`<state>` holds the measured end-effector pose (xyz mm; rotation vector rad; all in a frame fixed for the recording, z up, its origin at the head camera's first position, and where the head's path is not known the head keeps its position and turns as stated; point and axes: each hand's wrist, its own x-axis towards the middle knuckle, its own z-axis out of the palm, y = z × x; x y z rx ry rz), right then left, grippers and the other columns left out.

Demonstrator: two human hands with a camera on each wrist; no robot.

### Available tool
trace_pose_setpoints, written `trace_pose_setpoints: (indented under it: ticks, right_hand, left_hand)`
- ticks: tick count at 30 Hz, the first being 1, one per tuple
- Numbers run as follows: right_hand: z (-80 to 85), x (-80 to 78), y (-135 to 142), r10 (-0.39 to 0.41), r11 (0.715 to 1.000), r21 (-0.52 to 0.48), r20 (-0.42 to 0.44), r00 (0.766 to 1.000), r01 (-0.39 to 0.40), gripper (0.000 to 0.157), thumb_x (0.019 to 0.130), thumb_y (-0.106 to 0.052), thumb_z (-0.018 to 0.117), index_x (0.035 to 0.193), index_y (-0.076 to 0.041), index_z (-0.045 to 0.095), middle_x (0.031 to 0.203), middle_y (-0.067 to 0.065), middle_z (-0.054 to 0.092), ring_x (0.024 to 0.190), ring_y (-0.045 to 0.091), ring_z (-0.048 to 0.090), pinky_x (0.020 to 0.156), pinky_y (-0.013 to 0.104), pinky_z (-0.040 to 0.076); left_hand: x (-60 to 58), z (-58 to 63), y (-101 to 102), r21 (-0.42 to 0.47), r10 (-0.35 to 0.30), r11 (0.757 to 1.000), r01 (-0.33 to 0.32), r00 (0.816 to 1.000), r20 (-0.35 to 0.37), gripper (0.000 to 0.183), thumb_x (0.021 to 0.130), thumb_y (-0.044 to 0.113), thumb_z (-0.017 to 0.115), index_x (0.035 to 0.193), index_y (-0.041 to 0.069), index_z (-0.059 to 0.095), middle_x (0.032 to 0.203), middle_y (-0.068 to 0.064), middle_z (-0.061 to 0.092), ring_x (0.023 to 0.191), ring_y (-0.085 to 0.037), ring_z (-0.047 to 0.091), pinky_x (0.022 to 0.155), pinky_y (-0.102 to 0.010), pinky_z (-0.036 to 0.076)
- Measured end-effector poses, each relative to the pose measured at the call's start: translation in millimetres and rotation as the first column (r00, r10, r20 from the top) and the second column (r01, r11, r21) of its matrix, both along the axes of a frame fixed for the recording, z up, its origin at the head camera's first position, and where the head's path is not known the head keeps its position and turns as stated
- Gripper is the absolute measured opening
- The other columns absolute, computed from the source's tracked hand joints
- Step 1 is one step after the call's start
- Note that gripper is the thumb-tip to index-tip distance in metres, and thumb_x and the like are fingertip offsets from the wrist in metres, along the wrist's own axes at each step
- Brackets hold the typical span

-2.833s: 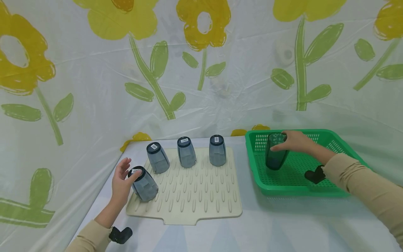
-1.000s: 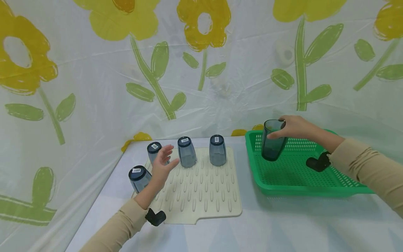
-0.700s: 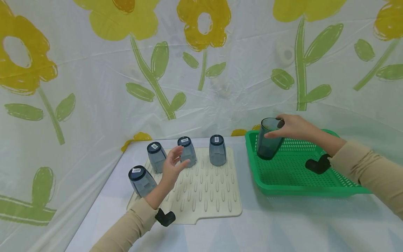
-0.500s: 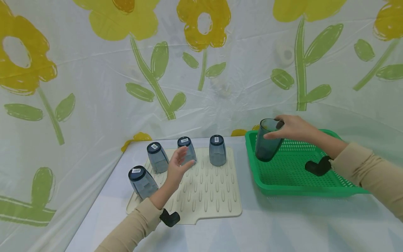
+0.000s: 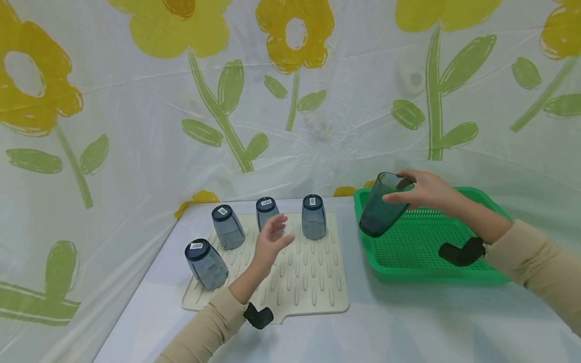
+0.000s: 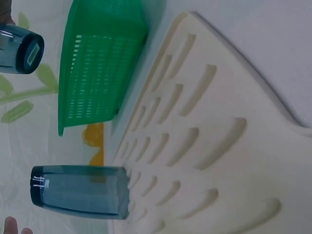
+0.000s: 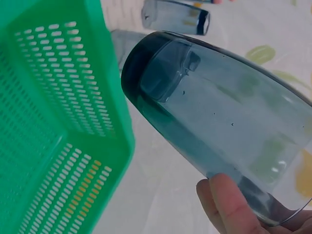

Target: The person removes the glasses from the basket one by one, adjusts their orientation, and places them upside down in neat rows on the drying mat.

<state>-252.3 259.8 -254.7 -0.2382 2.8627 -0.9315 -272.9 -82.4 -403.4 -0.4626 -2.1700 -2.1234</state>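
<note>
My right hand (image 5: 426,191) pinches a blue-grey drinking glass (image 5: 382,205) near its rim. The glass tilts, mouth up and to the right, its base over the left rim of the green basket (image 5: 436,275). In the right wrist view the held glass (image 7: 214,107) fills much of the frame, fingers at its rim end. My left hand (image 5: 269,244) hovers over the cream drying mat (image 5: 313,282), fingers spread and holding nothing. Behind it a glass (image 5: 266,206) is partly hidden. Other upside-down glasses stand on the mat: one at back right (image 5: 313,218), one further left (image 5: 228,228), one at front left (image 5: 206,264).
The white-covered table (image 5: 363,327) runs in front of the mat and basket. A flower-print curtain (image 5: 345,111) hangs close behind them. The basket's left wall stands a short way right of the mat, with no glass seen in it.
My right hand has lifted the glass out of the basket and tilted it, bringing its base leftward. My left hand has moved right from the front-left glass across the mat.
</note>
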Motion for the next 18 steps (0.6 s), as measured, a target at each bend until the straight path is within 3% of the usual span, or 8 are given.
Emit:
trace_pose_setpoints:
  ticks: [11,18]
  right_hand:
    - [-11.2,16.9,-3.5,-0.005,0.987,-0.163,0.007,1.000,0.006,0.081,0.086,-0.036,0.061,0.142,0.005,0.019,0.128,0.027,0.043,0.081,0.024,0.066,0.075,0.039,0.052]
    - [-21.1,25.8,-4.5,-0.015,0.969,-0.248,0.022,1.000,0.020,0.080,0.087,-0.035,0.059,0.143,0.004,0.016,0.130,0.028,0.042,0.082,0.022,0.066,0.080,0.043,0.051]
  left_hand:
    - [2.8,-10.7,9.0,0.019,-0.092,0.996,0.091,0.994,0.052,0.054,0.083,0.002,0.061,0.132,-0.002,0.039,0.134,-0.020,0.043,0.125,-0.033,0.039,0.105,-0.051,0.026]
    - [6.8,-11.8,15.4,0.013,-0.139,0.990,0.139,0.990,0.038,0.055,0.082,0.002,0.062,0.133,0.000,0.040,0.133,-0.020,0.044,0.123,-0.033,0.040,0.105,-0.051,0.028]
